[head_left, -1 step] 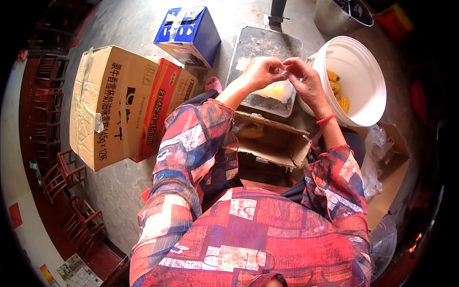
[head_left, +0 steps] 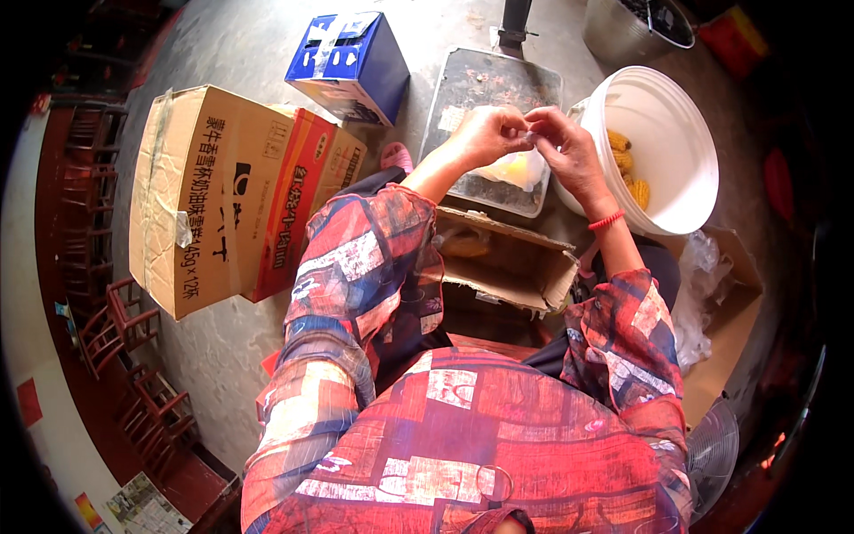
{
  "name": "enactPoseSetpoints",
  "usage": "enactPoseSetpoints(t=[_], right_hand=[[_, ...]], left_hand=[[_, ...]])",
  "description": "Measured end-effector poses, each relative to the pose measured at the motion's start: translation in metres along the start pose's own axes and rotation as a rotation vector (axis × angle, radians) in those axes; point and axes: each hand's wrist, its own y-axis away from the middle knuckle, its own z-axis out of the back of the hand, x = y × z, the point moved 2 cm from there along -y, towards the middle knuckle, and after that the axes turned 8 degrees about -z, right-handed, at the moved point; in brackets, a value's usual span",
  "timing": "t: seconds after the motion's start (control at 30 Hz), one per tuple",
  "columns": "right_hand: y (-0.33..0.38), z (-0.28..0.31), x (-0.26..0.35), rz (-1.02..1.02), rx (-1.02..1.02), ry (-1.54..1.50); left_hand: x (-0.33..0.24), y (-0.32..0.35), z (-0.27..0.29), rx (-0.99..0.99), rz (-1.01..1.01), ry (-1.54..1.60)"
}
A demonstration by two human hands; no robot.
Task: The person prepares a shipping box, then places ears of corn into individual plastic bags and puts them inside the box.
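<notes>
My left hand [head_left: 485, 133] and my right hand [head_left: 569, 153] meet fingertip to fingertip above a clear plastic bag [head_left: 514, 171] with something yellow inside. Both hands pinch the bag's top edge. The bag rests on a dark, worn metal platform [head_left: 480, 84] on the floor. Just right of my right hand stands a white bucket [head_left: 685, 191] holding several yellow corn cobs [head_left: 627, 165]. A red band is on my right wrist. An open brown cardboard box [head_left: 511, 258] sits between my knees, below the hands.
A large brown carton [head_left: 182, 200] and a red carton [head_left: 298, 191] lie at left, with a blue box [head_left: 351, 62] behind them. A metal pot [head_left: 623, 31] stands at top right. Crumpled clear plastic [head_left: 698, 294] and flat cardboard [head_left: 738, 338] lie at right, and a fan [head_left: 712, 454] stands low right.
</notes>
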Motion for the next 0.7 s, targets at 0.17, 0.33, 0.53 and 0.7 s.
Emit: enactPoseSetpoints(t=[0.17,0.33,0.53,0.7], right_hand=[[-0.001,0.005,-0.021,-0.213,-0.019,0.225],[0.027,0.005,-0.079,-0.365,0.284,0.561],[0.039,0.013,-0.075,-0.384,0.351,0.631],[0.035,0.015,-0.071,-0.339,0.309,0.629]], left_hand=[[0.010,0.001,-0.001,-0.144,-0.096,-0.162],[0.020,0.007,-0.005,0.380,0.006,-0.227],[0.027,0.016,-0.010,0.604,0.036,-0.443],[0.022,0.021,-0.020,0.582,-0.019,-0.441]])
